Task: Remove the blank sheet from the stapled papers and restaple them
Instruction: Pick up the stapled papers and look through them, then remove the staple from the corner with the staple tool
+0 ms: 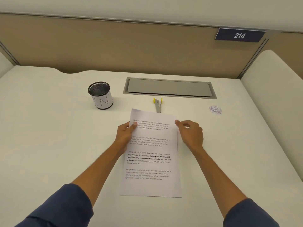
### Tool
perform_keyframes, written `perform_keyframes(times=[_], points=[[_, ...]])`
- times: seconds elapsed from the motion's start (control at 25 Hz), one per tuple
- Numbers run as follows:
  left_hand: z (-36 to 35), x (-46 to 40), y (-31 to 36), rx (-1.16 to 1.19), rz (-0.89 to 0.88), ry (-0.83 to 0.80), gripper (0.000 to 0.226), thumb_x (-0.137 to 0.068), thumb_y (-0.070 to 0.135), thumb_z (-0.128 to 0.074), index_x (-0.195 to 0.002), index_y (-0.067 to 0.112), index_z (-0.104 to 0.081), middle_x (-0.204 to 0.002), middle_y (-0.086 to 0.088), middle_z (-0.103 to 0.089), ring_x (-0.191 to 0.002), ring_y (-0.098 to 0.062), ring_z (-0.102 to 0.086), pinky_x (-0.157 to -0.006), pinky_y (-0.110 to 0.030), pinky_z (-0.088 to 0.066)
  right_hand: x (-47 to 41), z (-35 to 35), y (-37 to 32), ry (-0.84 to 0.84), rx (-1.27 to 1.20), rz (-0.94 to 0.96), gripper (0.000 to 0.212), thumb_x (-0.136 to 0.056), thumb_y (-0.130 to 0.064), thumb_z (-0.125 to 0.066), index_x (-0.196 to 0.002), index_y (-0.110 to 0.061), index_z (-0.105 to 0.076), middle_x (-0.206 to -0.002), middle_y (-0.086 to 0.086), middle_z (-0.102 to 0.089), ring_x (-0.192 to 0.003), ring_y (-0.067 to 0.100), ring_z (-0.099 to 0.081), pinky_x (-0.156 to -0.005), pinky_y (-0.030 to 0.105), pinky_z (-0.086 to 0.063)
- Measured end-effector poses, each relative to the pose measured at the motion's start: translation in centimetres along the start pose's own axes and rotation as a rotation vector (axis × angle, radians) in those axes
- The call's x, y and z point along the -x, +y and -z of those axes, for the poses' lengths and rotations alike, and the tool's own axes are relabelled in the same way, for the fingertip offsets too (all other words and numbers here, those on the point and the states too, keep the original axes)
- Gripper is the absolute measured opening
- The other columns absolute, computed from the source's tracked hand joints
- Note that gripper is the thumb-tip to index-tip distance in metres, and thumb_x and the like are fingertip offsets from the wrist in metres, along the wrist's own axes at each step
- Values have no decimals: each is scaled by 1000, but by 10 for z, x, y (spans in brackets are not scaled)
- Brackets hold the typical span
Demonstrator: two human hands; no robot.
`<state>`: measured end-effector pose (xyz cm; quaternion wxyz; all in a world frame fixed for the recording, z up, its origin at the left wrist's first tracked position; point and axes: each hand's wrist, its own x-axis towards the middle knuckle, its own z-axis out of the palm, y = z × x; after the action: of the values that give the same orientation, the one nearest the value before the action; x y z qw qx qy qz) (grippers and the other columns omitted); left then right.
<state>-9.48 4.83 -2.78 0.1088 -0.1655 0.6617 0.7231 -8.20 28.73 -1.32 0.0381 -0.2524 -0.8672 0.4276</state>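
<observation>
The stapled papers [151, 154] lie on the white desk [49, 128] in front of me, printed side up with four blocks of text. My left hand [125, 136] grips the papers' upper left edge, thumb on top of the text. My right hand [190, 133] pinches the upper right edge, the top end of the sheets lifted slightly off the desk. A grey tool with yellow tips [158, 105], like a staple remover, lies just beyond the papers' top edge. No stapler is in sight.
A black mesh cup with a white label [100, 95] stands at the back left. A grey cable hatch [168, 87] is set into the desk behind the tool. A small crumpled scrap [215, 109] lies to the right. Beige partition walls enclose the desk.
</observation>
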Motion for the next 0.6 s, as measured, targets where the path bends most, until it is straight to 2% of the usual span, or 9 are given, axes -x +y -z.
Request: perform_keyframes(times=[0.08,0.32,0.52,0.6], points=[[0,-5,-3,-7,8,13,15,-97,17,-57,-92,12,-70,-78,-1,-76,-69,-19,-73,-61,-34,-60,-14,-10,-16,4,102,71,44,-84,-52,-61,-114,-20,-66,-116,-5,-68,-105,21,-63,-89,34,-46],[-4,-19,-6,-38,43,45,16,-97,21,-58,-97,12,-71,-85,-6,-76,-75,-24,-73,-65,-37,-59,-58,-55,-55,-59,208,203,53,-83,-53,-63,-121,-16,-61,-117,-1,-66,-110,22,-60,-86,32,-45],[-5,-24,-10,-48,59,51,19,-97,23,-58,-101,10,-71,-89,-9,-76,-78,-29,-74,-70,-43,-60,-78,-83,-82,-26,384,169,54,-78,-62,-64,-94,-11,-62,-101,7,-67,-96,30,-63,-77,33,-42],[-5,-24,-11,-58,60,51,19,-97,23,-58,-101,10,-71,-89,-9,-76,-79,-29,-74,-71,-43,-60,-83,-92,-86,-11,407,139,51,-77,-58,-66,-97,-11,-62,-104,7,-66,-97,30,-63,-80,34,-40]])
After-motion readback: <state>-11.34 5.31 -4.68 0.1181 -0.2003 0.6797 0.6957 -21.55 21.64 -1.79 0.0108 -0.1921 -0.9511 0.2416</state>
